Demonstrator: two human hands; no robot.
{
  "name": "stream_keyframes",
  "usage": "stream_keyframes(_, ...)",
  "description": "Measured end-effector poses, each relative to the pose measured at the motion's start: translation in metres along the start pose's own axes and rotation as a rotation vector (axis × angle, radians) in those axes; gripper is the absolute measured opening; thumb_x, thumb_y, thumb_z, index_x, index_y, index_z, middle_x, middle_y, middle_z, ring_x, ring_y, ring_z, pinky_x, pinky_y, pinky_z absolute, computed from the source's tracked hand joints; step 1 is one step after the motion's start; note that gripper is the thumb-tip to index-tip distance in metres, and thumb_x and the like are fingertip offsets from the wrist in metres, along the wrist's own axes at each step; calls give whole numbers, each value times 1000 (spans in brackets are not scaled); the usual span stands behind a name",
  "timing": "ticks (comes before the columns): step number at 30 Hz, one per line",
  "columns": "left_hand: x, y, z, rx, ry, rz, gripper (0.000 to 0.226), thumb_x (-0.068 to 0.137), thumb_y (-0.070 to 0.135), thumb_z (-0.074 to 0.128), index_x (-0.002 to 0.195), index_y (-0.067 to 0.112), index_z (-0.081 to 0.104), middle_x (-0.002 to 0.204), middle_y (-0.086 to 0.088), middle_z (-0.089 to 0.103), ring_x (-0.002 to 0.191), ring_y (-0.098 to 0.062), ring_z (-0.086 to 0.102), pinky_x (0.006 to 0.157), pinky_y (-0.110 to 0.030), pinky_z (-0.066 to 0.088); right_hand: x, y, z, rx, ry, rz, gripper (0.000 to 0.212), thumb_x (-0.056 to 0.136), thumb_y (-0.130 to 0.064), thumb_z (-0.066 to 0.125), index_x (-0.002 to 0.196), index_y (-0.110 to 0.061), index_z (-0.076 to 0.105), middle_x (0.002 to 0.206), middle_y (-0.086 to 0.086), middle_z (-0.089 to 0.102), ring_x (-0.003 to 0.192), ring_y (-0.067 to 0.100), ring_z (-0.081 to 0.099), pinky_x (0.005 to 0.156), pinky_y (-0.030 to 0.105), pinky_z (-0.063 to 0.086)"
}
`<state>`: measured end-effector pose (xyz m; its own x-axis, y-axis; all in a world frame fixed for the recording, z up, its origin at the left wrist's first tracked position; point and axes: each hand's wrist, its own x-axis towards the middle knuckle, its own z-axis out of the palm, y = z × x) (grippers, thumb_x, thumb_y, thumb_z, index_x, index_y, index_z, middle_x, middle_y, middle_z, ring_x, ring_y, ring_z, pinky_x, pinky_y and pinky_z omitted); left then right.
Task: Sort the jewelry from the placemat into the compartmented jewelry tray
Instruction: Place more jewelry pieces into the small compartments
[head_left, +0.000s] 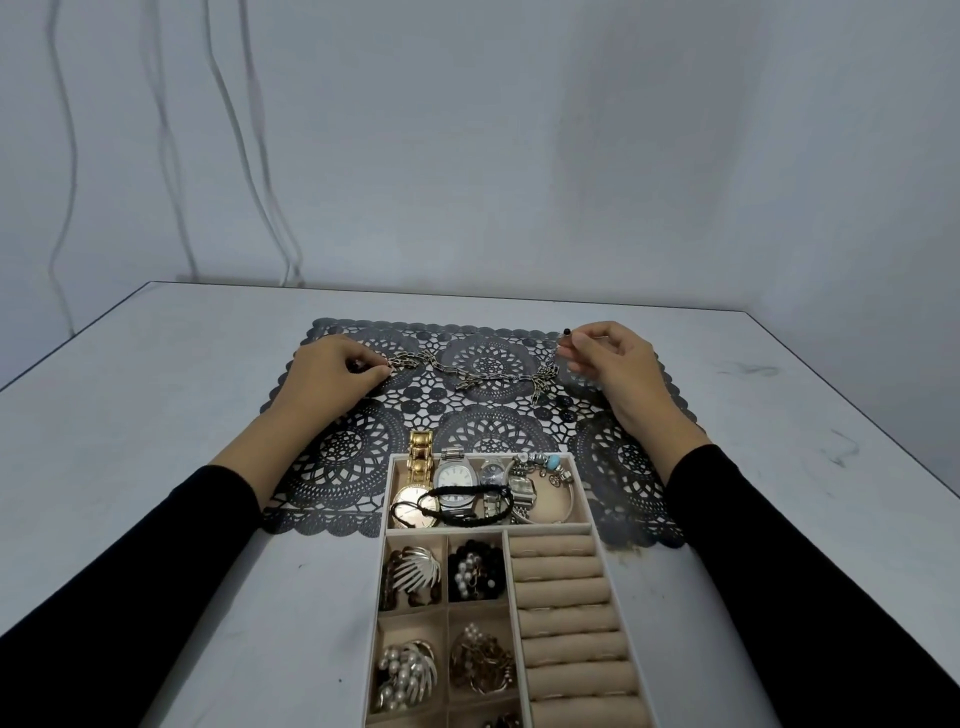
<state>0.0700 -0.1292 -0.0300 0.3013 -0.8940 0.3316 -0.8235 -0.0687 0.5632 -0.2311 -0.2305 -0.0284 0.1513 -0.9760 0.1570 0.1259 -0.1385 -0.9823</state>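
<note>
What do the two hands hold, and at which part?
A chain necklace: the left hand pinches its left end, the right hand its right end, near a black bead.

We see a pale grey table (156, 415). A dark lacy placemat (343, 452) lies on it, a beige jewelry tray (488, 530) overlapping its near edge.

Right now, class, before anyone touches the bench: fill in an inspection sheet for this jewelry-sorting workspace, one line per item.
Surface: white table, smudged, under a black lace placemat.
Job's things: chain necklace stretched across the placemat; jewelry tray holds watches, bracelets, brooches.
Clutter: nothing seen.
Grips: left grip pinches the chain's left end; right grip pinches its beaded end.
Cables: white cables hang at the back left.
Surroundings: plain grey walls.
</note>
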Motion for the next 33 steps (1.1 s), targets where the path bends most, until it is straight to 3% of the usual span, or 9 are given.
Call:
stream_keyframes(10, -1, 1, -7, -12, -45, 0, 5, 87, 25, 69, 88, 25, 75, 95, 10, 65, 91, -8, 56, 81, -25, 41, -3, -3, 0, 80, -24, -13, 8, 89, -7, 63, 97, -4, 64, 94, 13, 73, 92, 22, 70, 75, 24, 58)
stream_keyframes(16, -2, -2, -7, -38, -57, 16, 13, 82, 39, 75, 89, 28, 76, 87, 18, 59, 90, -10, 56, 83, -33, 47, -3, -2, 0, 122, -37, -20, 12, 89, -6, 62, 100, -1, 63, 100, 19, 71, 91, 22, 70, 73, 22, 57)
stream_keyframes(23, 2, 1, -8, -29, -87, -37, 5, 82, 33, 76, 85, 29, 74, 84, 22, 58, 92, -10, 56, 86, -33, 47, -5, -2, 1, 136, -62, -11, 12, 89, -5, 62, 101, 0, 62, 98, 17, 71, 89, 21, 70, 72, 22, 57)
stream_keyframes(33, 0, -6, -3, -51, -103, 34, 6, 86, 27, 73, 90, 28, 68, 98, 8, 65, 95, -11, 56, 83, -27, 39, -6, -2, 3, 122, -87, -26, 12, 89, -6, 62, 100, -1, 63, 98, 18, 71, 88, 22, 70, 75, 23, 57)
